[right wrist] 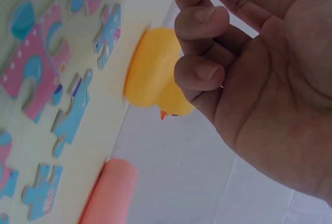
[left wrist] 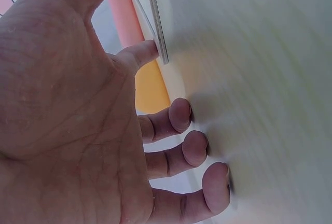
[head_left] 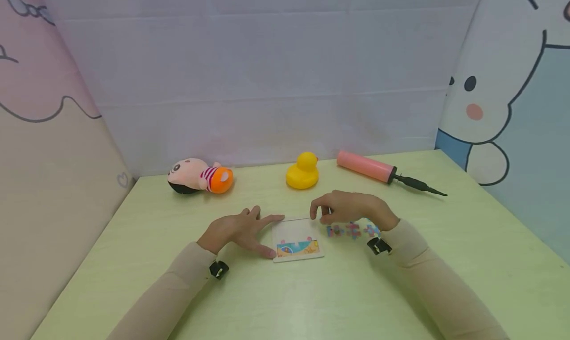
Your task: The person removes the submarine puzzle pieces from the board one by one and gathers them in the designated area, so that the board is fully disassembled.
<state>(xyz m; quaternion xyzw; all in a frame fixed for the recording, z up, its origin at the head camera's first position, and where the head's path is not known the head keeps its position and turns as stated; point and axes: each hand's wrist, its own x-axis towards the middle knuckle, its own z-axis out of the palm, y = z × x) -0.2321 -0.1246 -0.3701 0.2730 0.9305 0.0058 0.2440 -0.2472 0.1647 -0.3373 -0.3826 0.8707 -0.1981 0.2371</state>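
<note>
A yellow rubber duck [head_left: 303, 171], pink pump [head_left: 366, 166] and doll [head_left: 200, 175] sit behind the white puzzle board [head_left: 297, 238], steadied by the flat left hand [head_left: 238, 230]; the right hand [head_left: 352, 208] curls above loose pieces [head_left: 352, 230], grip unclear.

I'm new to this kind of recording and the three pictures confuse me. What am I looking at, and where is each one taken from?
There is no machine here: a person works with two bare hands. The wide picture comes from a camera on their head; the two close-ups come from cameras strapped to each wrist, looking at the palm. On the green table lie a doll, a duck, a pink pump, a puzzle board and loose pieces. The left hand steadies the board's edge with straight fingers. The right hand hovers above the pieces, fingers curled; whether it holds one is unclear.
</note>
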